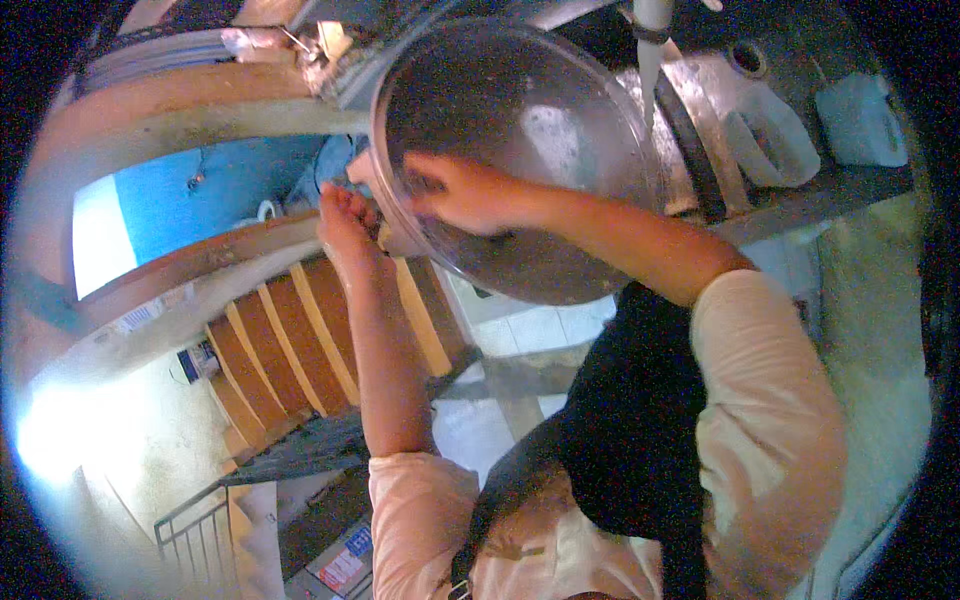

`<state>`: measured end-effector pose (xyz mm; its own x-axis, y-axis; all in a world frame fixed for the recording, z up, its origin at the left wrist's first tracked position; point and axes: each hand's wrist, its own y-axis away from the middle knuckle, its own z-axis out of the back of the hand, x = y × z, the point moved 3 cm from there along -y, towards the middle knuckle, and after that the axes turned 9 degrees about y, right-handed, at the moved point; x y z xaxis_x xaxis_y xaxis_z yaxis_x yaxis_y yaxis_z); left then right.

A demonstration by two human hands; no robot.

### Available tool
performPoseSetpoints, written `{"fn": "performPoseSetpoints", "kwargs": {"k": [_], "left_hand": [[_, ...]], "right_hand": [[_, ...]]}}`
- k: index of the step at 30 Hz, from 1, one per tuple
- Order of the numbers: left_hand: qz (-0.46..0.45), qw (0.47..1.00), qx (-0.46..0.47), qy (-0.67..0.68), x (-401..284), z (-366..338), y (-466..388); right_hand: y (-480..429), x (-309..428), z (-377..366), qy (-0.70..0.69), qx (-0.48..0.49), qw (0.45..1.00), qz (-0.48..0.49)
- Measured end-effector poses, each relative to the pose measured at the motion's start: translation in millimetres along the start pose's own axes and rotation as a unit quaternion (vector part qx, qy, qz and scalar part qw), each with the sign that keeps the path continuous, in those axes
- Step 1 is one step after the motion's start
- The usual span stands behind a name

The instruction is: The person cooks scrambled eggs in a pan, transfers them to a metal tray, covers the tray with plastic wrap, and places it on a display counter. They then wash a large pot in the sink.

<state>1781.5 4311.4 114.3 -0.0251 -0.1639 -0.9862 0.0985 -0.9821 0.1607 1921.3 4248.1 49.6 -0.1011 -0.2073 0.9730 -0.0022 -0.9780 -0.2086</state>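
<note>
A large round metal bowl (517, 255) is tilted in front of me, with a pale glare on its inner wall. My right hand (457, 191) reaches into it, fingers bent near the left side of the rim; whether they grip anything is unclear. Just outside that rim is my left hand (349, 217), palm turned up and fingers curled. Its fingers hide whatever may be in them. A small pale piece (362, 166) shows between the left hand and the rim, too blurred to name.
A white tapered spout (651, 45) hangs by the bowl's upper right rim. Beyond it lie a curved metal vessel (705, 135), a translucent plastic jug (780, 139) and a bluish plastic container (859, 120). A wooden ledge (277, 232) borders a blue recess on the left.
</note>
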Motion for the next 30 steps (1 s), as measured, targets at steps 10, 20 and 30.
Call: {"fn": "performPoseSetpoints", "kwargs": {"k": [10, 20, 30], "left_hand": [[0.006, 0.998, 0.059, 0.019, -4.4, -2.9, -6.8], [-0.018, 0.999, -0.028, -0.023, -3.5, -8.3, 4.8], [0.021, 0.997, -0.067, 0.009, -13.4, -11.2, 29.8]], "right_hand": [[172.3, -105.1, 85.1, 0.299, 0.234, 0.924, 0.039], [-15.3, -62.5, -60.3, -0.271, -0.081, 0.926, -0.249], [67.3, -126.1, -92.6, 0.175, 0.225, 0.959, 0.008]]}}
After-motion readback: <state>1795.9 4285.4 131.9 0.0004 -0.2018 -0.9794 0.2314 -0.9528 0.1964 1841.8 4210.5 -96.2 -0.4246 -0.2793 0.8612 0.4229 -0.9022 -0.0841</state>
